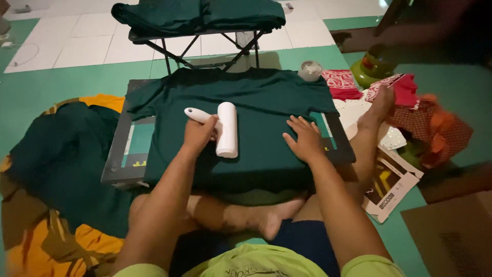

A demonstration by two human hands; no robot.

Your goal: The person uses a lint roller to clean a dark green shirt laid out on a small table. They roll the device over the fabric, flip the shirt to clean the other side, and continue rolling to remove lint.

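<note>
Item: white plastic lint roller [221, 128] with a cylindrical sticky head and a curved handle. Location: resting on the dark green cotton T-shirt [256, 102], near the middle of the chest panel. Long axis of the roller head: running from the shirt's collar side toward its hem side, roughly toward the person; the handle angles away to the left and toward the collar

Left hand [199, 134]: grip closed around the handle where it meets the head, fingers wrapped; the head lies immediately to the right of this hand. This is the hand on the roller

Right hand [306, 139]: open, fingers spread, palm pressed flat on the shirt near its right edge, holding nothing; the roller lies to its left, apart from it

Carrier: the shirt is spread flat over a dark flat rectangular board [123, 154] lying on the green floor [66, 77]; the sleeves drape over the board's far corners, the hem hangs over its near edge above the person's crossed legs

Surroundings: stack of folded dark green garments on a black folding stand [205, 20] beyond the board's far edge; small round clear container [310, 70] at the far right corner; heap of dark green cloth [61, 154] off the left edge; red patterned fabrics [405, 92] and printed cardboard [392, 187] off the right edge
</note>
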